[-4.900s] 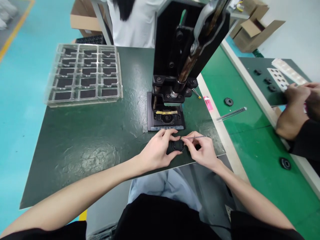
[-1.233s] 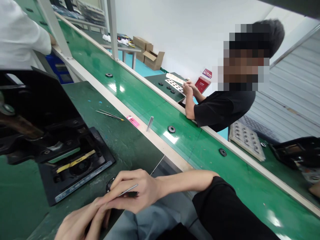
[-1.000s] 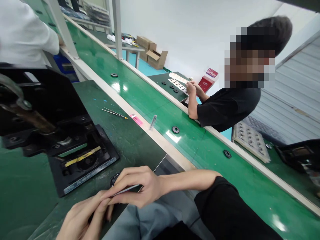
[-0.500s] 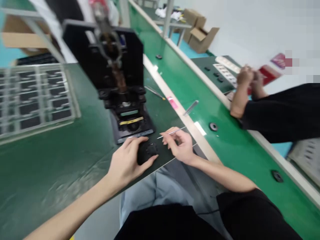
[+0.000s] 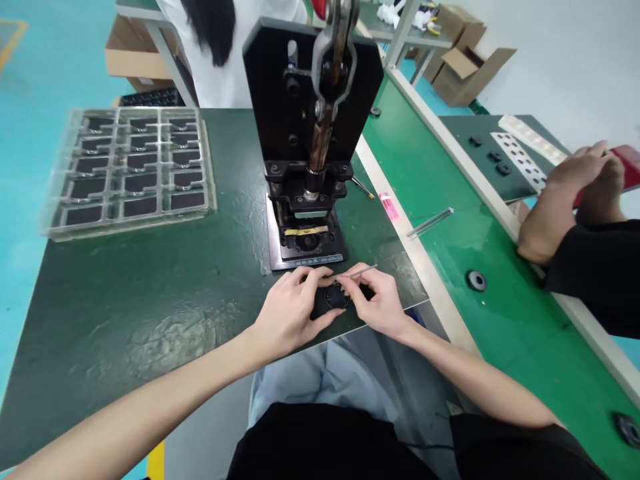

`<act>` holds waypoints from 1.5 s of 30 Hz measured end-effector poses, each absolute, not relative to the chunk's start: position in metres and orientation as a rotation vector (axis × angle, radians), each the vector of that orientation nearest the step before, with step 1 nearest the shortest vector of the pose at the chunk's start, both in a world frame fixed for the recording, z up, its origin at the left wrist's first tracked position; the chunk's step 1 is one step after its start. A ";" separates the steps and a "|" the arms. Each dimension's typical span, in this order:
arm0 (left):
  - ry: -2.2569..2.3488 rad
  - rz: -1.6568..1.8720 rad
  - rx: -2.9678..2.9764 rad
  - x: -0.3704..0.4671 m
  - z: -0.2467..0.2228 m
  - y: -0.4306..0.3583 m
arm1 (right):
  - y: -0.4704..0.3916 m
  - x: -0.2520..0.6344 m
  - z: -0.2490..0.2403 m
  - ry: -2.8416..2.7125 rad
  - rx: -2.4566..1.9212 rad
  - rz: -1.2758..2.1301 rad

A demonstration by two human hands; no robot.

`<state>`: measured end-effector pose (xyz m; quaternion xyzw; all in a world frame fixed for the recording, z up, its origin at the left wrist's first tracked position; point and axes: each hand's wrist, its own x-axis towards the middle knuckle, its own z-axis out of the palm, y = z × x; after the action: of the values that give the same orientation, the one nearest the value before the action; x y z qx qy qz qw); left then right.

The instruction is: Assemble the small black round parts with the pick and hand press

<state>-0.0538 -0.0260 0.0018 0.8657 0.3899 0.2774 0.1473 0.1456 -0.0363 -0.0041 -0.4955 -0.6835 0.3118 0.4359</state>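
- The small black part [image 5: 334, 298] lies on the near edge of the dark green mat [image 5: 150, 293], between both hands.
- The left hand [image 5: 290, 311] curls around its left side, fingers touching it.
- The right hand [image 5: 377, 301] pinches thin tweezers [image 5: 357, 271], tips above the part.
- The black press [image 5: 307, 153] stands just behind.

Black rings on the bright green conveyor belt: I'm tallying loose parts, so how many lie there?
3. One ring lies mid-belt near the co-worker's arm, one at the lower right edge, one far up beside the press. Others may lie out of frame.
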 end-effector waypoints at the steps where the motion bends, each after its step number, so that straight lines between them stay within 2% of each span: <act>1: 1.118 0.795 2.483 -0.054 0.002 -0.026 | -0.036 0.146 -0.004 -1.710 -1.237 0.765; 17: 1.073 0.807 2.376 -0.054 0.000 -0.025 | -0.035 0.143 0.004 -1.915 -1.177 0.643; 25: 1.100 0.969 2.429 -0.055 -0.011 -0.018 | -0.030 0.141 -0.003 -2.012 -1.116 0.568; 32: 1.101 0.980 2.422 -0.055 -0.011 -0.013 | -0.036 0.152 0.014 -1.627 -1.171 0.638; 35: 1.121 0.982 2.420 -0.054 -0.012 -0.012 | -0.052 0.188 0.031 -1.437 -1.215 0.469; 38: 1.124 1.003 2.401 -0.053 -0.012 -0.011 | -0.081 0.246 0.036 -1.324 -1.337 0.147; 43: 1.142 0.933 2.353 -0.052 -0.009 -0.016 | -0.138 0.334 0.013 -1.180 -1.877 -0.223; 45: 1.139 0.897 2.325 -0.052 -0.008 -0.019 | -0.151 0.352 -0.002 -1.169 -2.028 -0.262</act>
<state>-0.0516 -0.0188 -0.0076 0.8314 0.4074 0.3207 0.1997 0.3518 -0.1507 -0.0021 -0.7954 -0.4584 -0.1026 0.3830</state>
